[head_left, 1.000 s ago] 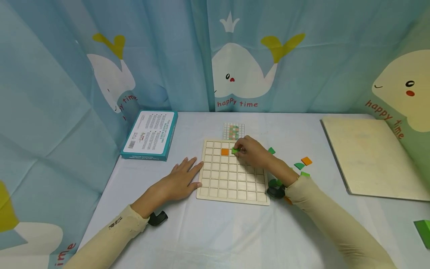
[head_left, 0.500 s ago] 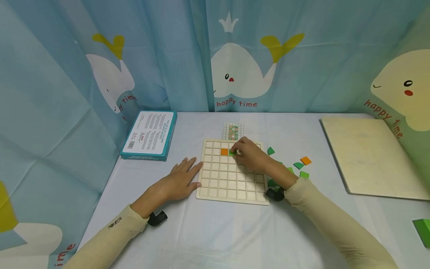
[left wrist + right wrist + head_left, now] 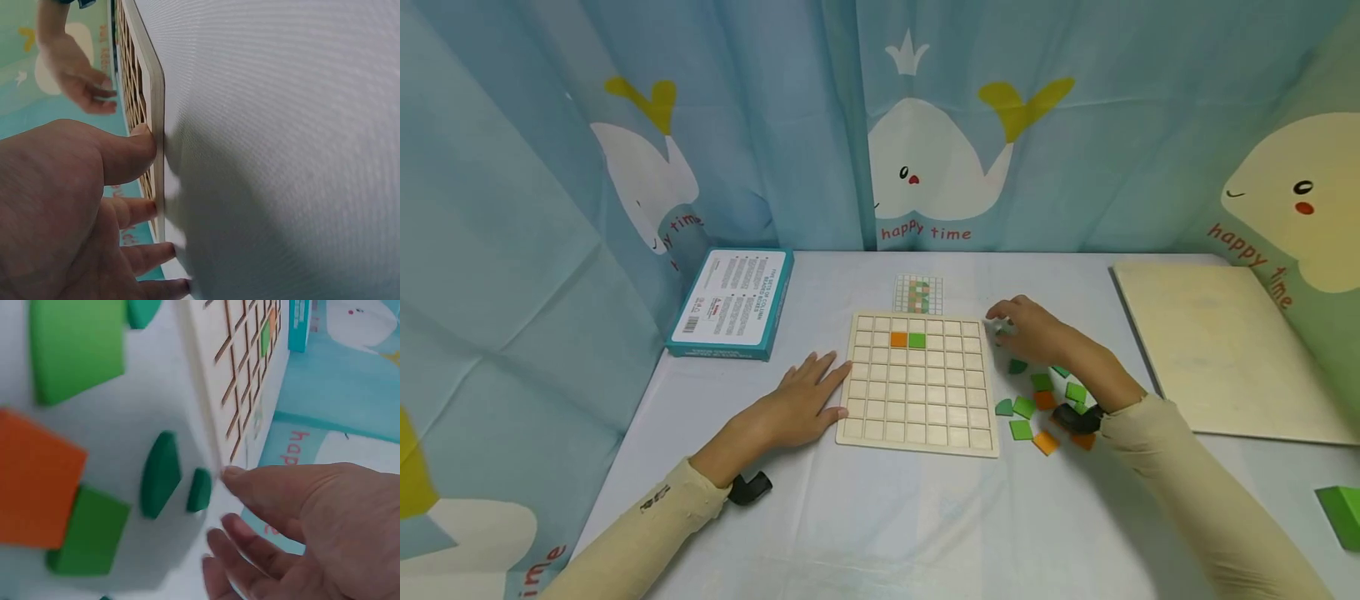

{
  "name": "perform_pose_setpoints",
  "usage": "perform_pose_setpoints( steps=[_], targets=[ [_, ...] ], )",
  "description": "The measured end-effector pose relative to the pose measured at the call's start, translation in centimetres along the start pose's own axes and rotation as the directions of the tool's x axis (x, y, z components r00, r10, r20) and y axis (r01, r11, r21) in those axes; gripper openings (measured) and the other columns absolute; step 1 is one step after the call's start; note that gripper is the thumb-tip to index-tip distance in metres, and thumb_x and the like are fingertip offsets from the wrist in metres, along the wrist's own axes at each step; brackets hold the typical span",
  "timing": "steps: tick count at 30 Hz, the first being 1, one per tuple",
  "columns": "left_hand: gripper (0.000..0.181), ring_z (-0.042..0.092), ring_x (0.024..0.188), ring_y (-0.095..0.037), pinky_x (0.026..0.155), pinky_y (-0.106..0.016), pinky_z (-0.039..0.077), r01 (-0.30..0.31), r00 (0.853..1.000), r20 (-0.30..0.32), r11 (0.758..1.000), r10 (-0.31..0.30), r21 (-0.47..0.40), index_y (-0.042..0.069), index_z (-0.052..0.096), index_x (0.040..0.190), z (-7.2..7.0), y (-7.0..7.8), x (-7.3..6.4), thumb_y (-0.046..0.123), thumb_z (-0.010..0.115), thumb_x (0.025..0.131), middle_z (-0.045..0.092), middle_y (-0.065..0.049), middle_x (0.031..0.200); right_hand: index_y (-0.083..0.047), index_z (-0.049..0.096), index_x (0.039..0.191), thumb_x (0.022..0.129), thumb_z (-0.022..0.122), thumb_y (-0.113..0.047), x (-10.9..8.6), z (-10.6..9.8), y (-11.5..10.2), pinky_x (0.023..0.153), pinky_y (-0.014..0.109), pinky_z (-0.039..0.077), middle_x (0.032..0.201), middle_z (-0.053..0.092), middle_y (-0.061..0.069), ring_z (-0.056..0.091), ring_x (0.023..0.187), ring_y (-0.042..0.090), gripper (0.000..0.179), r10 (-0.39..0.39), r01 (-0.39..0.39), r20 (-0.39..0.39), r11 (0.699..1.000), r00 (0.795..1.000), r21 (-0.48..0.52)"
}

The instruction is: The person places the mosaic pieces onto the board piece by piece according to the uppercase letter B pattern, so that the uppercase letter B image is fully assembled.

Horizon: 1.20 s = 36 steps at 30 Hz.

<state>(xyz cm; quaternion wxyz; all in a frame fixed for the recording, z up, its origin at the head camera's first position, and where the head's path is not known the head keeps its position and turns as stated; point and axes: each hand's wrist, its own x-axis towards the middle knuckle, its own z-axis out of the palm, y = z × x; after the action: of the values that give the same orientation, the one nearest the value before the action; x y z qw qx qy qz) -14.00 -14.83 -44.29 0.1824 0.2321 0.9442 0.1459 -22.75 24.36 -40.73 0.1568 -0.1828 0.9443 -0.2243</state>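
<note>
From my end I see the left hand (image 3: 801, 408) lying flat with its fingers spread, thumb and forefinger at the left edge of the grid board (image 3: 917, 390); it grips nothing. The right hand (image 3: 1036, 332) has its thumb well apart from its loosely bent fingers, and I see nothing held between them. The board lies between the two hands' fingers. To the left of the right fingers, an orange square (image 3: 898, 339) and a green square (image 3: 917, 340) sit in neighbouring cells. In the right wrist view a larger dark green piece (image 3: 161, 475) and a smaller dark green piece (image 3: 199, 489) lie near the right thumb and fingertips; nearer the person than those fingers is a scatter with a loose light green square (image 3: 1021, 430) and a loose orange square (image 3: 1046, 442).

I judge the step in hand to be fetching another piece, with two set. The next move, I'd say, calls for lowering the right fingers and pinching one thin piece by its edges; which one I can't tell.

Beyond the left fingertips, the box (image 3: 722, 304) seems to read "FIVE SETS OF COLUMN BEADED BOXES", beside a barcode (image 3: 691, 323) and print too small for me. The printed card (image 3: 918, 293), left of and beyond the right fingers, shows an orange-and-green grid. Past both hands, the curtain (image 3: 760, 125) repeats "happy time" in red.
</note>
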Motion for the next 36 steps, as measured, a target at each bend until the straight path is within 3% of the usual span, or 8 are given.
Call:
perform_pose_setpoints(
  steps=[4, 8, 15, 22, 25, 36],
  targets=[
    [0.072, 0.009, 0.162, -0.045, 0.127, -0.066, 0.017, 0.013, 1.0, 0.002, 1.0, -0.013, -0.001, 0.016, 0.025, 0.169, 0.0, 0.0, 0.0, 0.044, 0.055, 0.109, 0.017, -0.018, 0.176, 0.006, 0.058, 0.138, 0.102, 0.063, -0.004, -0.4, 0.1, 1.1, 0.102, 0.063, 0.047, 0.143, 0.046, 0.034, 0.051, 0.126, 0.048, 0.038, 0.025, -0.025, 0.027, 1.0, 0.999, -0.006],
    [0.072, 0.008, 0.162, -0.044, 0.127, -0.066, 0.017, 0.011, 1.0, 0.0, 1.0, -0.011, -0.007, 0.015, 0.025, 0.169, 0.0, 0.0, 0.0, 0.043, 0.055, 0.11, 0.017, -0.018, 0.176, 0.006, 0.061, 0.13, 0.102, 0.065, -0.005, -0.5, 0.5, 1.7, 0.099, 0.06, 0.049, 0.132, 0.054, 0.032, 0.054, 0.118, 0.044, 0.031, 0.021, -0.022, -0.014, 0.999, 1.0, -0.03],
    [0.072, 0.008, 0.162, -0.045, 0.127, -0.066, 0.016, 0.008, 1.0, 0.008, 1.0, -0.008, -0.004, 0.015, 0.025, 0.169, -0.1, 0.2, 0.1, 0.043, 0.054, 0.11, 0.016, -0.018, 0.176, 0.012, 0.059, 0.123, 0.104, 0.069, -0.029, -0.8, 0.2, 2.1, 0.091, 0.057, 0.053, 0.119, 0.061, 0.031, 0.06, 0.107, 0.041, 0.046, 0.121, -0.122, -0.021, 0.991, 0.992, -0.047],
    [0.073, 0.008, 0.163, -0.044, 0.127, -0.065, 0.016, 0.018, 1.0, 0.013, 1.0, -0.018, 0.002, 0.016, 0.025, 0.17, 0.1, 0.0, 0.2, 0.044, 0.054, 0.11, 0.015, -0.018, 0.176, 0.01, 0.054, 0.134, 0.102, 0.064, -0.006, -1.0, 0.2, 2.7, 0.096, 0.06, 0.049, 0.126, 0.054, 0.032, 0.057, 0.113, 0.044, 0.036, 0.014, -0.013, -0.016, 0.999, 1.0, 0.045],
    [0.073, 0.007, 0.163, -0.042, 0.128, -0.064, 0.016, 0.021, 1.0, 0.01, 1.0, -0.021, 0.007, 0.018, 0.023, 0.17, 0.3, -0.2, 0.4, 0.046, 0.053, 0.11, 0.015, -0.016, 0.177, 0.01, 0.055, 0.133, 0.104, 0.062, -0.003, -0.9, 0.6, 3.0, 0.097, 0.06, 0.049, 0.125, 0.055, 0.03, 0.057, 0.114, 0.043, 0.033, -0.013, 0.015, -0.03, 0.998, 0.999, 0.069],
    [0.072, 0.01, 0.162, -0.047, 0.126, -0.067, 0.017, -0.013, 1.0, -0.014, 1.0, 0.012, -0.014, 0.013, 0.025, 0.169, 0.3, -0.2, 0.1, 0.04, 0.055, 0.11, 0.018, -0.02, 0.175, 0.01, 0.053, 0.134, 0.104, 0.064, -0.006, -0.9, 1.3, 3.1, 0.098, 0.06, 0.05, 0.126, 0.056, 0.031, 0.057, 0.114, 0.044, 0.035, 0.014, -0.006, -0.08, 0.995, 0.997, 0.103]
  ],
)
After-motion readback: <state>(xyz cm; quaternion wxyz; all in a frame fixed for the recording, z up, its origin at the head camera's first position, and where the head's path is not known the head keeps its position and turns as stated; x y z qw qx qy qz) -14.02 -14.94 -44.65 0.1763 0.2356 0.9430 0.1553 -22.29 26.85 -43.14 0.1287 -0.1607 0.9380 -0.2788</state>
